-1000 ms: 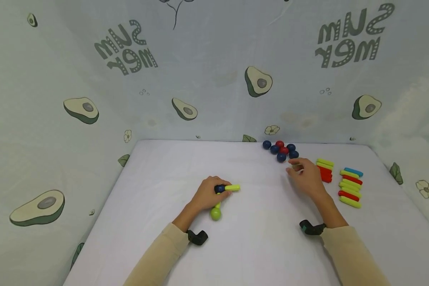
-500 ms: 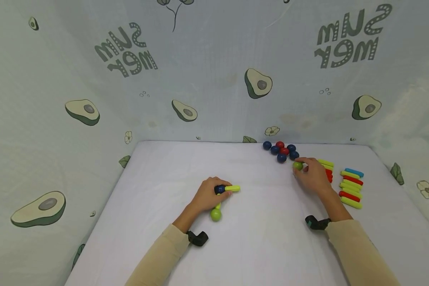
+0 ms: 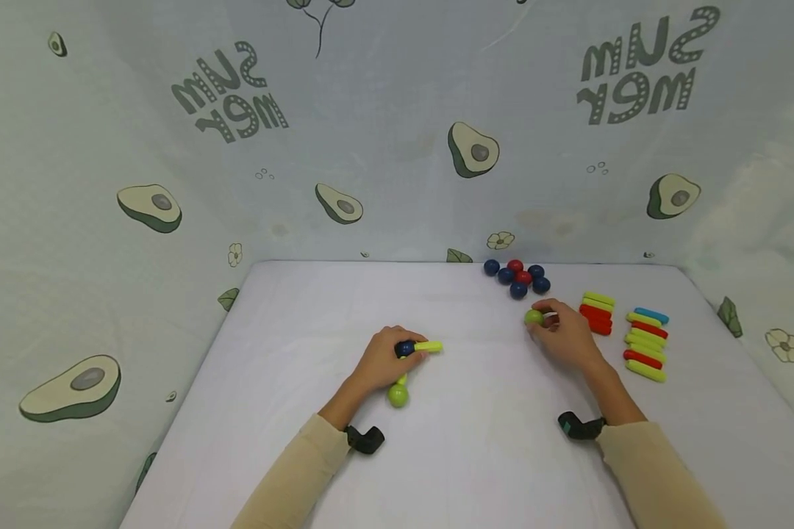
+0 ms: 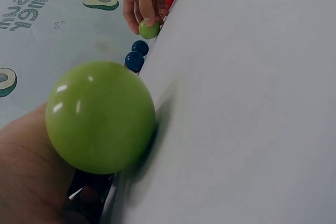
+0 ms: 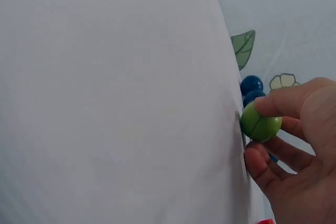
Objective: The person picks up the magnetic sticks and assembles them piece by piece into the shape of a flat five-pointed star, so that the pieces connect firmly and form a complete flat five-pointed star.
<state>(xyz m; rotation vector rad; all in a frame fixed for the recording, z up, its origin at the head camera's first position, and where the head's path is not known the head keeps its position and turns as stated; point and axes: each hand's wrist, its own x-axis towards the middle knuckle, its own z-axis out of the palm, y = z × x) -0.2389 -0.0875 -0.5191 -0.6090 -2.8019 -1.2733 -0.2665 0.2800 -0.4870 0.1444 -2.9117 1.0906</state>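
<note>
My left hand (image 3: 378, 361) grips a small joined piece on the white table. A navy ball (image 3: 405, 349) shows between its thumb and fingers, with a yellow-green stick (image 3: 430, 346) pointing right from it. A second short stick, partly covered by the hand, leads down to a light-green ball (image 3: 398, 396), which looms large in the left wrist view. Farther right, my right hand (image 3: 564, 336) pinches another green ball (image 5: 257, 125) between thumb and fingers, close over the table. A thin dark line runs across that ball in the right wrist view.
Several navy balls (image 3: 518, 290) and two red balls (image 3: 523, 277) cluster at the table's back edge. Right of my right hand lie two stacks of sticks: yellow-green and red sticks (image 3: 596, 314), and a longer row of sticks (image 3: 645, 342) with a blue one on top.
My right hand took hold of the green ball near the navy balls, and has since drawn it slightly left and toward me. My left hand stays on the joined piece.
</note>
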